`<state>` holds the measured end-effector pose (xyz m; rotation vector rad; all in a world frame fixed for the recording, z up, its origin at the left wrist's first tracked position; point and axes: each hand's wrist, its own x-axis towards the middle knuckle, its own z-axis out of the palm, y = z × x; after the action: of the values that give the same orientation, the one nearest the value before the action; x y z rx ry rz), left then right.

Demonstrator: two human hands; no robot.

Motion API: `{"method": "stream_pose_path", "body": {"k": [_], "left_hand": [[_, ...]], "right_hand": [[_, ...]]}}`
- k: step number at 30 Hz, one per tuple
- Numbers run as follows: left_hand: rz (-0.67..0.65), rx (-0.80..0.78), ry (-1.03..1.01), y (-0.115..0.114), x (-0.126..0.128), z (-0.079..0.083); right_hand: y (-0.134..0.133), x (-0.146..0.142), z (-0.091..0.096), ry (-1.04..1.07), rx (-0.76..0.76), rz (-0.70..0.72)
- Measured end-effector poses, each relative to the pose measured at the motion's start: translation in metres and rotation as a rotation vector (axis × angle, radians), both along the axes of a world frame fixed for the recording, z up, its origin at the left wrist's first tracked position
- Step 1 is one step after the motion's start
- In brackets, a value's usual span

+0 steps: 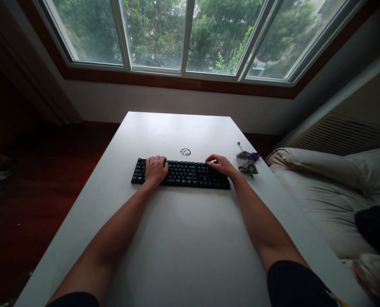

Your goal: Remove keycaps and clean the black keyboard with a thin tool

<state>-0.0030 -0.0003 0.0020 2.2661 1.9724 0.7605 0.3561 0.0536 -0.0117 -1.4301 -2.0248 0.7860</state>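
Note:
A black keyboard [185, 173] lies across the middle of a white table [183, 238]. My left hand [156, 169] rests on the keyboard's left part, with its fingers curled down over the keys and the far edge. My right hand [221, 164] sits on the keyboard's right end. Its fingers are pinched together around a small pale thing that I cannot make out. Both bare forearms stretch over the table toward the keyboard.
A crumpled grey cloth [246, 164] with a purple item [252, 155] lies just right of the keyboard. A round cable port [185, 152] sits behind it. A pale cushioned bed [330, 200] borders the table's right side, dark wooden floor [33, 196] its left, and windows stand beyond.

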Motion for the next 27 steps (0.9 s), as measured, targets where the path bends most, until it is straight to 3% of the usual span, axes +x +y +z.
{"method": "stream_pose_path", "body": {"k": [27], "left_hand": [[0.005,-0.024,0.013,-0.0012,0.0015,0.0033]], "right_hand": [[-0.0002,-0.0022,0.0075,-0.059,-0.035,0.05]]}}
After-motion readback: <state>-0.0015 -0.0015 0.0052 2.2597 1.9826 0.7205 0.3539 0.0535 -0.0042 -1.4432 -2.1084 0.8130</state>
